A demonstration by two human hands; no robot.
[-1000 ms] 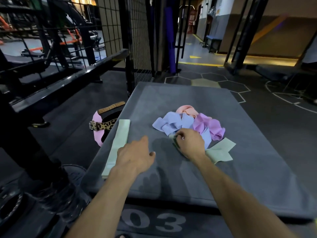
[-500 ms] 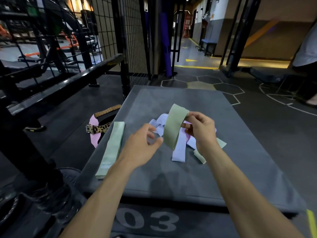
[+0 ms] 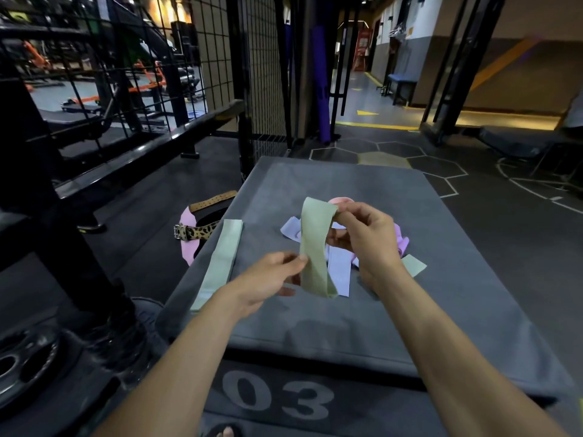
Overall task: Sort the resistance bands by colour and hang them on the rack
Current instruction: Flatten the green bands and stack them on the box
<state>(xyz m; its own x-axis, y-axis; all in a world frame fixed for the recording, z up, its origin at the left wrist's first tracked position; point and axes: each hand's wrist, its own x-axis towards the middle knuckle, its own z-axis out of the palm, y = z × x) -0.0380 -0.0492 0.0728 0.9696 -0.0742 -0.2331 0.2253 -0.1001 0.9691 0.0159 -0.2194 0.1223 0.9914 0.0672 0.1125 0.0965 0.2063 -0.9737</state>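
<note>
Right hand (image 3: 367, 238) pinches the green band (image 3: 314, 247) at its top; left hand (image 3: 268, 275) pinches its edge. The hanging loop could snag the lilac band (image 3: 339, 272) beneath.

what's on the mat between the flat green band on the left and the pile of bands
Bare grey mat in the head view; above it the left hand pinches the lifted green band, between the flat green band and the pile.

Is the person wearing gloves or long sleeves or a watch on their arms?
No. Both the left hand and the right hand are bare, with no gloves and no rings that can be made out. Both forearms are bare right down to the bottom of the picture: no sleeve, watch or wristband shows.
</note>
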